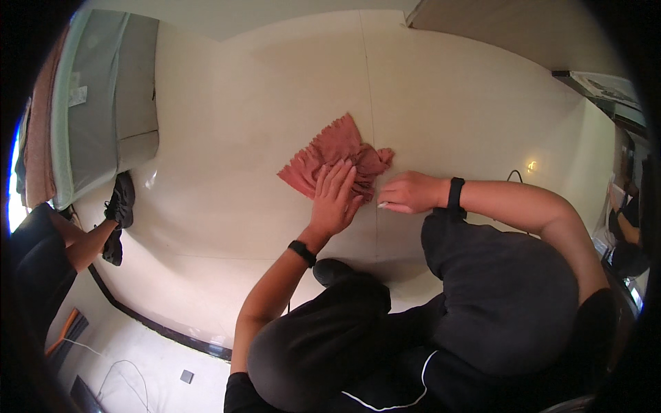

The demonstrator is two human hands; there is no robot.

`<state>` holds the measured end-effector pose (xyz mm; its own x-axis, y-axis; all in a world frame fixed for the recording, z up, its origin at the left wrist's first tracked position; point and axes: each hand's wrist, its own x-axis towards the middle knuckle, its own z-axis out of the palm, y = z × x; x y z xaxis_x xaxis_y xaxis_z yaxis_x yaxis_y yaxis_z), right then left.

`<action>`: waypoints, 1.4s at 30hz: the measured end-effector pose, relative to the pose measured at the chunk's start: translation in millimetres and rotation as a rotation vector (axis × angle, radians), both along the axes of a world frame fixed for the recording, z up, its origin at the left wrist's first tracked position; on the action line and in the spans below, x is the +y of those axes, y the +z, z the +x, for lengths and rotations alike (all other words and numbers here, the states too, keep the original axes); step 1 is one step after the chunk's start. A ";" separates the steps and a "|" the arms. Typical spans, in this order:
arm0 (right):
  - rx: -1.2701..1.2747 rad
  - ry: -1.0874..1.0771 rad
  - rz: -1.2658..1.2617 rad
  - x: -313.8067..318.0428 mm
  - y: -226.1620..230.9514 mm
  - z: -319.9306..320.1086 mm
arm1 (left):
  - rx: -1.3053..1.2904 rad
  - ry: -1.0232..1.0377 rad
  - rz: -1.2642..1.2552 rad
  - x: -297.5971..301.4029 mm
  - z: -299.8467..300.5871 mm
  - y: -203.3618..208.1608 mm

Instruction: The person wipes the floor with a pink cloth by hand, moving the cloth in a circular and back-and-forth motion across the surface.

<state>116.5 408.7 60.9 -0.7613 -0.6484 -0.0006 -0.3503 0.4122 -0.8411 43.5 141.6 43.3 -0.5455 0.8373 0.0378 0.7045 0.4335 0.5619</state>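
Note:
A crumpled reddish-pink cloth (329,153) with a wavy edge lies on the pale floor in front of me. My left hand (336,196) rests flat on its near part, fingers stretched out and pressed down, with the thumb to the side. Just right of the cloth, my right hand (411,192) hovers with curled fingers beside my raised knee. Nothing shows in its grasp, and its palm is hidden. Each wrist wears a dark band. I am crouching in dark trousers.
A grey covered piece of furniture (113,89) stands at the far left. Near it are another person's legs and black shoes (122,199). A dark floor edging strip (172,335) runs at lower left, with a thin cable (134,365) beyond. A brown panel (509,31) is at upper right.

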 end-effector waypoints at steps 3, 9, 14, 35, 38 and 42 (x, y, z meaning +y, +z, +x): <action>0.046 -0.029 0.005 -26.0 19.9 -13.4 | -0.802 0.174 0.292 -21.2 19.8 8.7; 0.153 -0.070 -0.090 -67.9 11.9 -43.5 | -1.383 0.391 0.428 -42.8 29.0 14.5; 0.179 -0.014 -0.011 -86.4 9.7 -60.6 | -1.398 0.591 0.334 -64.7 27.1 11.0; 0.351 -0.253 0.713 19.3 -59.6 -160.2 | -0.264 0.423 0.022 -78.6 16.0 -0.2; 0.261 -0.461 0.755 53.1 -59.9 -178.3 | -0.127 0.375 0.048 -78.2 17.9 0.0; 0.320 -0.605 0.819 104.1 -71.0 -181.2 | -0.051 0.365 -0.002 -83.8 20.1 -5.9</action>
